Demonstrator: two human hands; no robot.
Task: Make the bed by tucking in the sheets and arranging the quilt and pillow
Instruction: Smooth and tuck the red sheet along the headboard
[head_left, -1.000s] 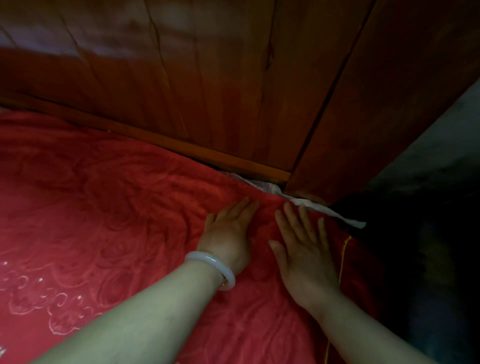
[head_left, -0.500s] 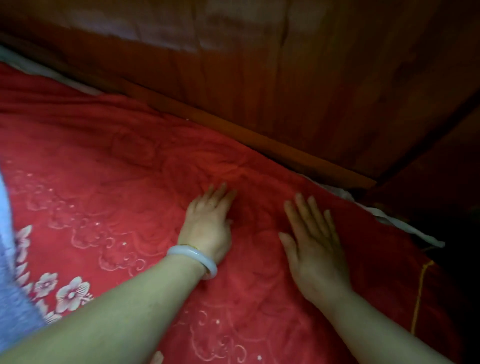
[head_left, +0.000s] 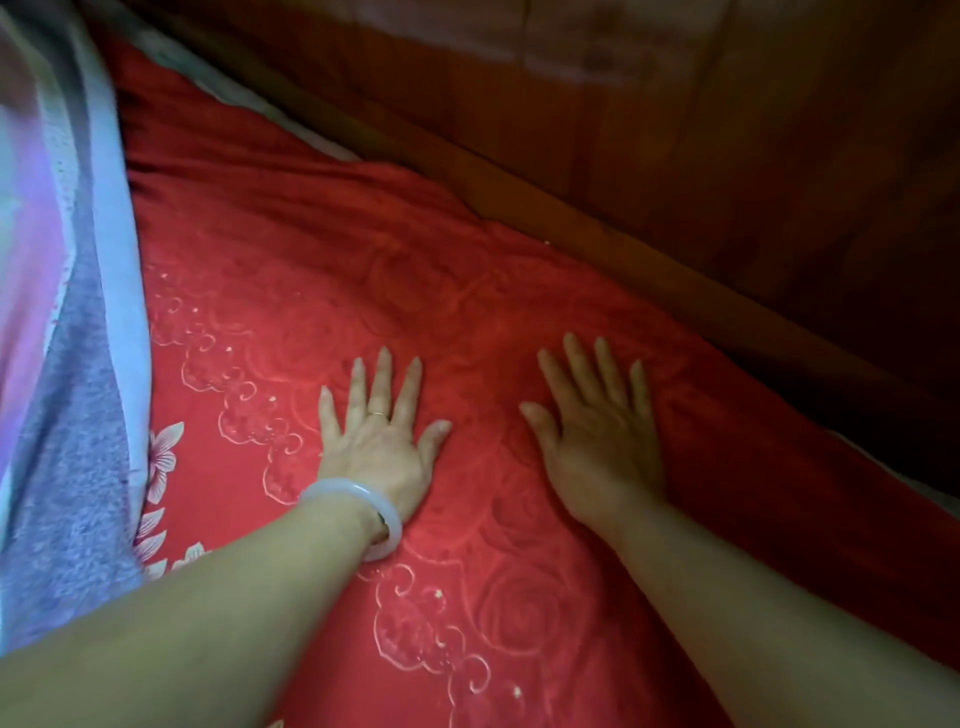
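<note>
A red sheet with a pale flower and scroll pattern covers the bed. My left hand, with a ring and a pale bangle at the wrist, lies flat on the sheet with fingers spread. My right hand lies flat beside it, fingers straight, nearer the bed's far edge. Neither hand holds anything. A light blue and grey quilt is bunched along the left side of the bed. No pillow is in view.
A dark wooden panel rises along the far side of the bed, with a lighter wooden rail at its foot. A strip of white underlay shows between the sheet and the rail.
Both hands have slid left along the sheet, away from the bed corner, and the left hand's fingers have spread flat. The quilt has come into view at the left.
</note>
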